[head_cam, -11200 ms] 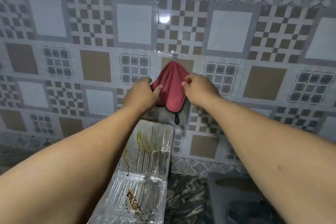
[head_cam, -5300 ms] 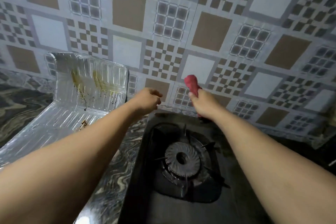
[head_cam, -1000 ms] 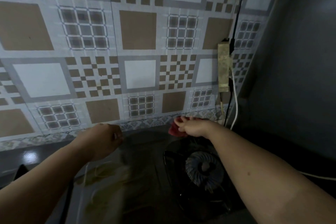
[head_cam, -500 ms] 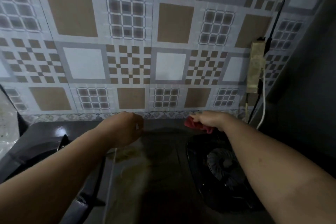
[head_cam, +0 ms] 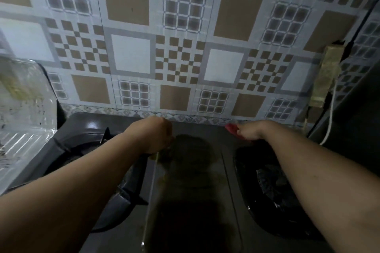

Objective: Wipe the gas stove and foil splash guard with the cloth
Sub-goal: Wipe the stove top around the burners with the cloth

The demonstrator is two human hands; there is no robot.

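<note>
Pressing down at the back edge of the gas stove (head_cam: 191, 181), the right hand (head_cam: 249, 130) is seen grasping the red cloth (head_cam: 231, 128), of which only a small bunched corner shows past the fingers. The cloth lies at the stove's rear rim, just in front of the tiled wall (head_cam: 185, 47) and just behind the right burner (head_cam: 269, 183). The left hand (head_cam: 153, 134) is held as a loose fist over the stove's middle panel, near the rear; nothing is seen in it, though its palm side is hidden.

The coming move is judged to turn on one relation: the stained middle strip of the stove runs with its long axis from the wall toward the person, and it lies to the left of the cloth, between the two hands. The right hand is the one carrying the cloth, so a leftward sweep along the rear rim is likely called for. The foil splash guard (head_cam: 22, 104) stands well to the left of the stove, far nearer the left hand, and streaks and dark specks are visible on it.

Much is hard to make out. The stove surface is dark and shadowed, the left burner is largely covered by the left forearm, and the foil guard is cut off at the picture's edge.
</note>
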